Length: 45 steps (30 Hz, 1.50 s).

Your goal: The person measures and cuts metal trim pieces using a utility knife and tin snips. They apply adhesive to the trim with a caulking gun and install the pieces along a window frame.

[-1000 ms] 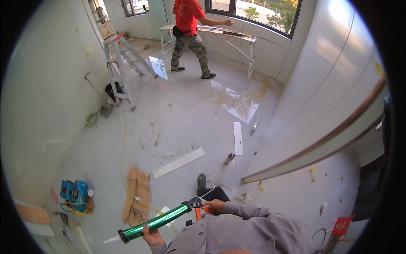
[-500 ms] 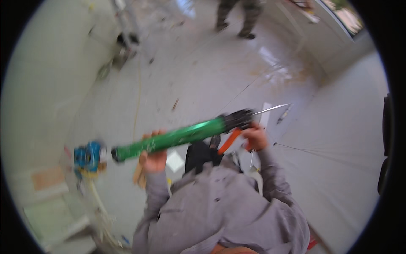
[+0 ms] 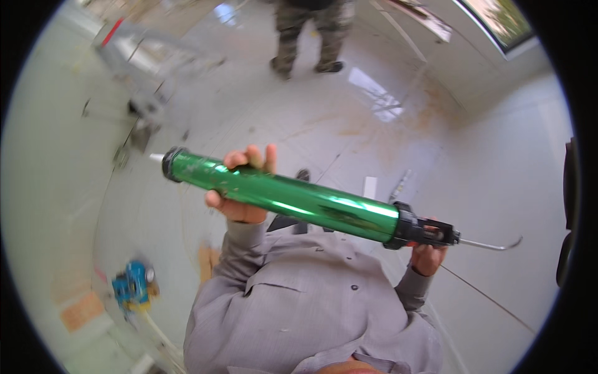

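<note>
The caulking gun (image 3: 283,198) is held level across the chest, tilted slightly down toward the right. Its green barrel spans the middle of the view; the nozzle end points left, and the black rear cap with the hooked metal rod (image 3: 492,245) points right.

The left hand (image 3: 244,187) is closed around the barrel from below, near the nozzle end, with fingertips showing over the top edge. The right hand (image 3: 428,254) is closed on the grip under the black rear cap. The hands are well apart, one at each end of the gun.

Both forearms are in grey sleeves.

Behind the gun lies a pale glossy floor (image 3: 386,131). A second person's legs (image 3: 308,34) stand at the top. A blue object (image 3: 131,285) lies on the floor at lower left.
</note>
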Each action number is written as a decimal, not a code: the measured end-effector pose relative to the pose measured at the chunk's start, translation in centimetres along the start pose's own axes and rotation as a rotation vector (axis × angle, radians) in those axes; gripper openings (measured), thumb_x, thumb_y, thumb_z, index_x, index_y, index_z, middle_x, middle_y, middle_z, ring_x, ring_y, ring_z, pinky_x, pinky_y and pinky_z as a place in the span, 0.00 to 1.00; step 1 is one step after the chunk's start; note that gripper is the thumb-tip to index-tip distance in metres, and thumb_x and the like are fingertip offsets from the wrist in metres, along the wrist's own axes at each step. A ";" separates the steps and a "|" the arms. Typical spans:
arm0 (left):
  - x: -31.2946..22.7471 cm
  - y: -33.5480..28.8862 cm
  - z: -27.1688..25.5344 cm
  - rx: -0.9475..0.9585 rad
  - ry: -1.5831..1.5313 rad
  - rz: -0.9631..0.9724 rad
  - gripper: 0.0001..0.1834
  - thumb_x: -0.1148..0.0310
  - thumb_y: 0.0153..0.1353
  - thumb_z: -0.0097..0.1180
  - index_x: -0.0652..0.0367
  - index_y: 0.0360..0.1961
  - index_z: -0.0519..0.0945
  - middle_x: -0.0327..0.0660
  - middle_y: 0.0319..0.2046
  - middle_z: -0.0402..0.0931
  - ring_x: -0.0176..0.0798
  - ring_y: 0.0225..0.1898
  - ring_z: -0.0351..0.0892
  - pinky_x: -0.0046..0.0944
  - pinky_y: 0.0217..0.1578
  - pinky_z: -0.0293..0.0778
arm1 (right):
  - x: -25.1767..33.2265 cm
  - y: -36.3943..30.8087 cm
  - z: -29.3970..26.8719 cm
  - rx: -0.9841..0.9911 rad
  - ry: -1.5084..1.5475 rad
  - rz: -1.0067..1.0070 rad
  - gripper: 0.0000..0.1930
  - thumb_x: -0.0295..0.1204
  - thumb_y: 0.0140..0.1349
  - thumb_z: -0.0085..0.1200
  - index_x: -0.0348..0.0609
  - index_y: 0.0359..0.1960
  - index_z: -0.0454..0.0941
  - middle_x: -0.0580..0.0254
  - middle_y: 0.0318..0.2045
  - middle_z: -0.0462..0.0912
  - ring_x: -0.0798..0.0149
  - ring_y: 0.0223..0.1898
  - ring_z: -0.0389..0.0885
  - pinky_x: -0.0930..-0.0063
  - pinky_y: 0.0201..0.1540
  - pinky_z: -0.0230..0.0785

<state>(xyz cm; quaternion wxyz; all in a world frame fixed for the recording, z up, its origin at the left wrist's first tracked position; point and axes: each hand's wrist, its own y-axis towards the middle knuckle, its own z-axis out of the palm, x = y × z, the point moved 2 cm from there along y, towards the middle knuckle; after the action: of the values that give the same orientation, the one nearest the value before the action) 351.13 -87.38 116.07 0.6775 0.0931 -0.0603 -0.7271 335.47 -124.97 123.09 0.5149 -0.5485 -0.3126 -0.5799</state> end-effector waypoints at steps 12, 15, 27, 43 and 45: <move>9.9 4.3 -1.4 -0.643 -0.066 -0.522 0.21 0.56 0.60 0.68 0.64 0.44 0.81 0.45 0.43 0.83 0.47 0.55 0.79 0.56 0.76 0.57 | 4.0 -6.1 1.6 -0.280 0.191 0.465 0.26 0.15 0.51 0.64 0.36 0.54 0.75 0.59 0.24 0.79 0.69 0.19 0.75 0.76 0.18 0.68; 12.4 5.8 -0.6 -0.581 -0.132 -0.559 0.23 0.55 0.63 0.66 0.66 0.45 0.81 0.45 0.44 0.82 0.46 0.56 0.79 0.55 0.76 0.56 | 5.9 -6.5 -0.6 -0.235 0.044 0.531 0.28 0.12 0.48 0.65 0.38 0.54 0.77 0.59 0.23 0.79 0.68 0.19 0.77 0.77 0.16 0.69; 13.2 1.3 0.8 -0.552 -0.059 -0.422 0.21 0.57 0.60 0.69 0.62 0.45 0.80 0.46 0.43 0.82 0.49 0.54 0.80 0.58 0.74 0.62 | 1.9 -5.6 -5.2 0.147 0.236 0.540 0.31 0.10 0.53 0.61 0.39 0.61 0.75 0.50 0.58 0.80 0.64 0.36 0.83 0.70 0.31 0.77; 19.0 2.7 -24.7 -0.509 0.016 -0.343 0.23 0.52 0.66 0.65 0.61 0.46 0.78 0.46 0.46 0.81 0.51 0.56 0.79 0.58 0.68 0.68 | -20.5 11.2 -13.7 0.184 0.368 0.258 0.33 0.20 0.45 0.54 0.37 0.60 0.74 0.48 0.55 0.80 0.40 0.57 0.79 0.39 0.65 0.68; 21.1 3.8 -27.1 -0.439 0.085 -0.372 0.26 0.48 0.68 0.61 0.64 0.48 0.79 0.48 0.49 0.81 0.52 0.59 0.76 0.56 0.69 0.66 | -22.4 12.5 -15.0 0.239 0.399 0.139 0.33 0.22 0.46 0.53 0.37 0.61 0.73 0.49 0.55 0.81 0.40 0.56 0.79 0.39 0.64 0.69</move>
<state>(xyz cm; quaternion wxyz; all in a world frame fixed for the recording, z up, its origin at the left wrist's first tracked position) 359.35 -107.69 89.35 0.5383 -0.0158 0.1450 -0.8301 339.59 -136.57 96.03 0.6664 -0.3784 -0.2325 -0.5988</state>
